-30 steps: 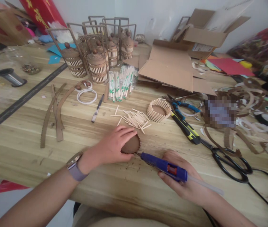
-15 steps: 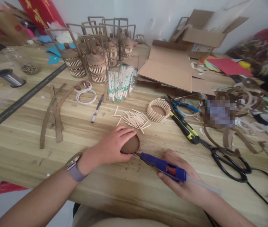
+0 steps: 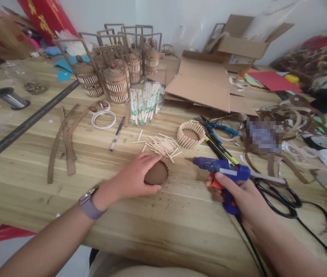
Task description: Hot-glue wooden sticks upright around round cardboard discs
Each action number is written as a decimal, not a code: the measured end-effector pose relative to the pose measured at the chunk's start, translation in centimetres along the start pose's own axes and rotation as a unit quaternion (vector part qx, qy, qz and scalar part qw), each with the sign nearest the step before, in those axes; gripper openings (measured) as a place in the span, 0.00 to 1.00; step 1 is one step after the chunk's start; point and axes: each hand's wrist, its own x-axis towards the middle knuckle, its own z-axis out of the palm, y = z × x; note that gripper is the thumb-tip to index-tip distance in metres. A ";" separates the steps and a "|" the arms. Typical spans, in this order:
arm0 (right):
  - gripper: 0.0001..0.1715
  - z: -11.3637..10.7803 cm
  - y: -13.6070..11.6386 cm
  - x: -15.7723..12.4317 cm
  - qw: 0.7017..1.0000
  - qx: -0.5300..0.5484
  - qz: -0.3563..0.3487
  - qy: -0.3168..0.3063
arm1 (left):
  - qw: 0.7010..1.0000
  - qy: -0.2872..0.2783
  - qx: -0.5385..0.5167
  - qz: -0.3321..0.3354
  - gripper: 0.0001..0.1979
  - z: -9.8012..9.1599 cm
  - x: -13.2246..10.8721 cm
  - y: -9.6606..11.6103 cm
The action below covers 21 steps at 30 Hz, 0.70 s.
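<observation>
My left hand (image 3: pixel 136 175) rests on the wooden table (image 3: pixel 157 227) with its fingers curled round a small brown cardboard disc (image 3: pixel 156 172), holding it flat. My right hand (image 3: pixel 242 192) grips a blue hot glue gun (image 3: pixel 223 169) by its handle, lifted off the table to the right of the disc. The nozzle points left and hangs apart from the disc. A clear glue stick sticks out behind the gun. A pile of short wooden sticks (image 3: pixel 161 145) lies just beyond the disc. A small ring of upright sticks (image 3: pixel 190 135) stands to their right.
Several finished stick-and-cardboard lanterns (image 3: pixel 117 79) stand at the back. Packs of wrapped chopsticks (image 3: pixel 146 102), a craft knife (image 3: pixel 116 133), cardboard strips (image 3: pixel 65 142), black scissors (image 3: pixel 279 192), blue pliers (image 3: pixel 221 129), flattened cardboard boxes (image 3: pixel 206 80) and cardboard scraps (image 3: pixel 296 119) lie around.
My right hand has lifted the glue gun away from the disc's edge and swung it up and to the right, upright in the grip. My left hand stays on the disc.
</observation>
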 end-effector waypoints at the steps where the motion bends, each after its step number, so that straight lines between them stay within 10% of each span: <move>1: 0.22 -0.5 -0.3 0.4 0.997 0.064 0.043 -0.031 | 1.000 -0.001 -0.001 0.001 0.40 0.0 0.0 0.0; 6: 0.24 -2.3 -1.5 1.6 0.969 0.159 0.163 -0.091 | 1.000 0.007 -0.006 0.010 0.39 0.1 -0.1 -0.3; 11: 0.34 -3.4 -1.6 2.4 0.986 -0.103 0.109 -0.067 | 1.000 0.001 -0.024 0.008 0.38 -0.1 -0.1 -0.4; 18: 0.27 -2.8 -5.0 1.7 0.761 -0.643 0.019 0.081 | 1.000 0.001 -0.022 0.021 0.36 0.0 0.0 -0.3; 21: 0.16 0.2 -6.9 1.4 0.751 -0.649 -0.099 0.072 | 0.999 0.000 -0.021 0.028 0.35 0.0 0.2 -0.1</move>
